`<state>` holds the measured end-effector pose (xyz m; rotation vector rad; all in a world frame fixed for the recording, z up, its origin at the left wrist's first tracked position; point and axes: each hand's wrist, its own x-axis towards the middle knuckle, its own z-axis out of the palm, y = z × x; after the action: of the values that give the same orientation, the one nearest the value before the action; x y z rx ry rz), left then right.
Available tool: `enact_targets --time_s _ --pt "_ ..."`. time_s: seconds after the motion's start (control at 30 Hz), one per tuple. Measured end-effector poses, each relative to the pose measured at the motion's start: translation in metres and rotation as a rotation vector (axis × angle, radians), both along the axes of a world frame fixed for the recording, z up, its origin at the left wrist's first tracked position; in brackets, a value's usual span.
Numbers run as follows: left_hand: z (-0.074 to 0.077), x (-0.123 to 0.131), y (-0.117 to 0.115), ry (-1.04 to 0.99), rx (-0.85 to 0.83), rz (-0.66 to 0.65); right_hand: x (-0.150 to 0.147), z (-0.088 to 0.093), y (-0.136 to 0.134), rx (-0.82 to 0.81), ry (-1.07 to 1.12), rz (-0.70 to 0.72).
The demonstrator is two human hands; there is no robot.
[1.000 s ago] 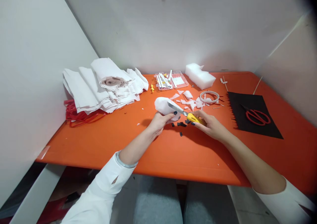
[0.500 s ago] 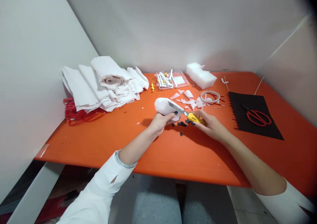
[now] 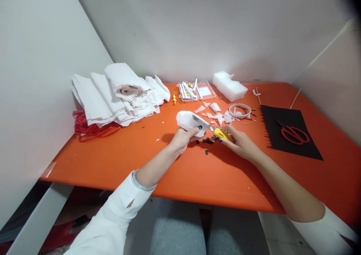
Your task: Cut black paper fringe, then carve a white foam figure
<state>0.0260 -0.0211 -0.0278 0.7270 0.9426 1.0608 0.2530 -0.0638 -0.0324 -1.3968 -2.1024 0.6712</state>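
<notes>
- Done, judging by how things lie: the foam piece has a rounded outline, and white scraps lie between it and the far edge of the desk.
- The foam block by the far edge has a stepped notch, so some foam was probably cut away.
- Left: the piece looks unfinished, with the knife out and its blade over it; how much trimming remains, I cannot tell.
- The piece is at the desk's middle, well in from the near edge.
- Left hand: closed on the piece's near side, thumb on top, fingertips hidden.
- Right hand: wrapped around the knife's yellow handle; whether the blade touches the foam is unclear.
</notes>
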Motion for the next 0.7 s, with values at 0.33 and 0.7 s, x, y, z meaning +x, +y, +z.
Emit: enact_targets --time_s 0.33,0.7 --pt "-0.0016 0.0021 -0.0016 0.034 0.038 -0.021 -0.0005 0.0026 -0.0016 -0.009 0.036 0.005" --pt "0.0062 -0.0016 -0.0016 0.08 0.043 -0.018 0.0054 0.0018 -0.0009 -0.043 0.113 0.047"
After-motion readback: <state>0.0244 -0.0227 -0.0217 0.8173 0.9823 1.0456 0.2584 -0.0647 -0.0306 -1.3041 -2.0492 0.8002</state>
